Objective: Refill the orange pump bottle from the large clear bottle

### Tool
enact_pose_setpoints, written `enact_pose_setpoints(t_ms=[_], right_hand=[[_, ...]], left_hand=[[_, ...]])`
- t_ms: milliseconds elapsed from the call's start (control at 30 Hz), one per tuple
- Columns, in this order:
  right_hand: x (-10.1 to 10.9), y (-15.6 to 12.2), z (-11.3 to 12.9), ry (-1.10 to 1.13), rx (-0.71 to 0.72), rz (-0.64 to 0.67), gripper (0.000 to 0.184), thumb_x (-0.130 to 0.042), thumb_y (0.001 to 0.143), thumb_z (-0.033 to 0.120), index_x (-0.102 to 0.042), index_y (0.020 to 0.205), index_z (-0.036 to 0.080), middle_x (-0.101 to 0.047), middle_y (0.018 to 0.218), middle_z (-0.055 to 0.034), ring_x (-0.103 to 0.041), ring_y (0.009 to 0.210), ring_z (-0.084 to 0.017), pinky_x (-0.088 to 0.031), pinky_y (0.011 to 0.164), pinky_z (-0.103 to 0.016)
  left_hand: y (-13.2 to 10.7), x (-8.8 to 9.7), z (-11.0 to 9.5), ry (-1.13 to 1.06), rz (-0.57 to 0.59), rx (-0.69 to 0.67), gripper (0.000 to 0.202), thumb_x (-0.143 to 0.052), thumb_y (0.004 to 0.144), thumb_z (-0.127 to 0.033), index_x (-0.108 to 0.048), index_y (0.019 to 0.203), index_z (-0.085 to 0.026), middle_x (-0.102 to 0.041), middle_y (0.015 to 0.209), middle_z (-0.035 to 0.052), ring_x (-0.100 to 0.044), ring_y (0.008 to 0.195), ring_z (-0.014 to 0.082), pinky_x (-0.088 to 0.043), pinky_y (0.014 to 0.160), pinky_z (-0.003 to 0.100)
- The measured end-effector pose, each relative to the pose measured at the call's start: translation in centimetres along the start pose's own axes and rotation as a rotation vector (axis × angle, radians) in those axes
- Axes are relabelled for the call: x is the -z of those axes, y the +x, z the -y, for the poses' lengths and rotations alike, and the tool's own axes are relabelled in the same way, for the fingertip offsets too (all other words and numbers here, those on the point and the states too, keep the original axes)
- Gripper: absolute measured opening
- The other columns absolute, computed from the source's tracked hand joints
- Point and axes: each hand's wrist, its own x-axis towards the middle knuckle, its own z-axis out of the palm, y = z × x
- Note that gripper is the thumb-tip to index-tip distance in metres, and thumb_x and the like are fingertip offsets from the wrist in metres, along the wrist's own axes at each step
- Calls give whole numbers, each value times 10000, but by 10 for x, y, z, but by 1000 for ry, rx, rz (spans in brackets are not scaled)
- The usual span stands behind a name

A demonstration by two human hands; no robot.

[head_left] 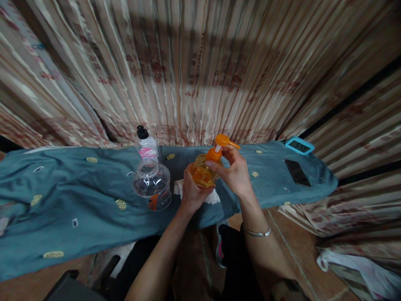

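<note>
A pump bottle (202, 172) of yellow-orange liquid, topped by an orange pump head (223, 140), is held up over the cloth-covered table. My left hand (191, 193) wraps its lower body from the left and below. The fingers of my right hand (232, 169) close on the orange collar under the spout, thumb at the front. The spout points right. Under the bottle lies a crumpled white cloth or tissue (213, 197), partly hidden by my left hand. Left of my hands stands a clear, wide-bellied plastic jar (153, 184) with an open mouth.
Behind the jar stands a clear bottle with a black cap (147, 144) and pink label. On the right lie a blue-framed digital clock (300, 145) and a black phone (297, 172). Teal fabric (94, 188) covers the narrow table; pleated curtains (188, 75) hang close behind.
</note>
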Motion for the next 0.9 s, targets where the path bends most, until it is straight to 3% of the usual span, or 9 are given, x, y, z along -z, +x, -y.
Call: enact_pose_setpoints(t_ms=[67,167,267,500,567,667,767,900], right_hand=[[1,0,1,34,14,20,507,-1018,694,361,-740,1091,211,-759,1213,-99,-678,1206,-354,-432,1168,-558],[5,1,8,117,14,176,391,-960,785,345,-778,1115,242,-778,1201,-46,-707,1157,-272,-482,1105,-426],[6,0,12,159,0,250,441,-946,800,349,-779,1192,234,-781,1213,-33,-708,1184,-243,-497,1087,-365],[0,-1,0,54,33,19,472,-1026,682,308,-730,1041,228,-755,1116,-36,-667,1116,-286,-439,1082,-442],[1,0,0,73,41,28,427,-1018,699,296,-731,1008,231,-758,1087,-20,-680,1081,-257,-463,1048,-407],[4,0,7,126,39,154,349,-965,784,300,-769,1066,241,-774,1121,-12,-700,1085,-226,-488,1038,-363],[6,1,11,149,26,239,418,-949,801,310,-776,1173,229,-778,1207,-40,-703,1162,-247,-489,1077,-373],[5,0,5,83,27,129,500,-1007,714,289,-738,1128,213,-756,1144,-40,-673,1112,-270,-460,1067,-417]], left_hand=[[0,0,0,1,4,-1,1016,-1023,579,-396,-466,1408,-210,-682,1383,172,-721,1304,387,-604,1118,566],[0,0,0,2,-4,1,1017,-1022,587,-441,-463,1406,-216,-684,1377,167,-736,1274,371,-617,1097,549],[0,1,1,7,-9,-11,1030,-1023,589,-505,-467,1408,-219,-683,1377,162,-726,1295,374,-607,1113,549],[0,1,0,3,-2,-7,994,-1024,591,-390,-473,1403,-231,-683,1389,150,-722,1300,364,-606,1120,542],[0,0,0,-2,3,-11,996,-1025,587,-385,-473,1401,-230,-681,1393,153,-722,1298,364,-606,1118,544],[0,0,0,-11,9,-10,1005,-1023,593,-403,-463,1410,-230,-673,1405,156,-718,1306,366,-606,1119,544],[-1,0,1,-11,4,-2,1022,-1026,592,-428,-456,1417,-226,-668,1414,164,-713,1315,371,-603,1124,546],[-1,-1,0,-6,6,-1,1015,-1022,596,-410,-460,1423,-233,-665,1421,159,-709,1324,368,-596,1136,545]])
